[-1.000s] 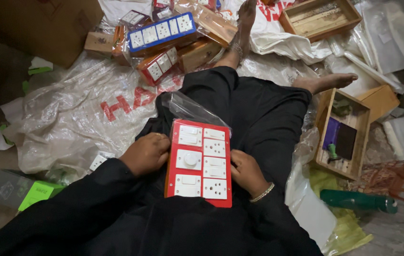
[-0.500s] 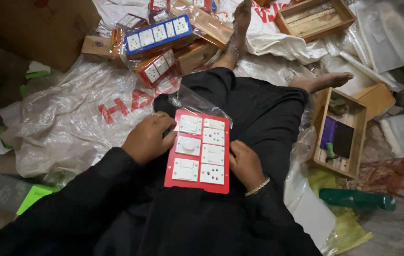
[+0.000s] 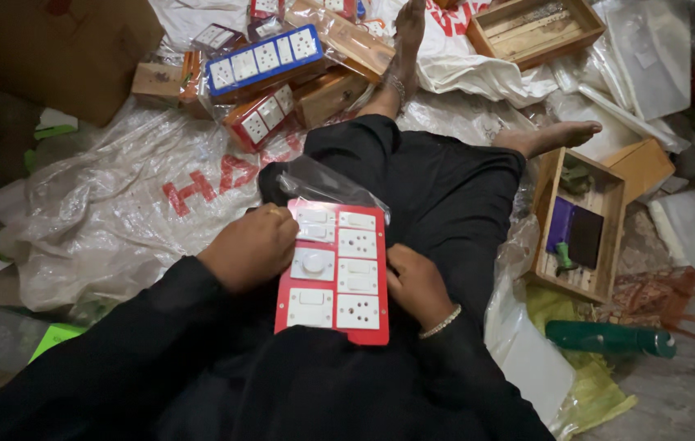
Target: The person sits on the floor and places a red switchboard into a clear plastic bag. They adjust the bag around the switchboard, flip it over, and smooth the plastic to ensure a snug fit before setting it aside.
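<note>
— Where are the hands?

— Both are on the red switch board (image 3: 333,273), which lies flat on the person's lap. The left hand (image 3: 251,247) is curled over its left edge, fingers closed against the rim near the top. The right hand (image 3: 415,282) grips the right edge lower down, thumb side pressed to the board.

— How does that board likely handle?

— Stiff, I'd judge: a rigid plate carrying white switches and sockets, so it won't bend. Probably moderate in weight, and its face looks smooth, so the bare edges are the place to hold it, as both hands do now, rather than the raised white modules.

— And just beyond the board?

— A clear plastic bag (image 3: 327,181) touches the board's top edge, thin, limp and slippery-looking. Further above the board lies a blue switch board (image 3: 264,59) in wrapping. To the right of the red board sits a wooden box (image 3: 582,224), and below that box a green bottle (image 3: 608,338). Left of the board spreads a large plastic sheet (image 3: 119,212).
</note>
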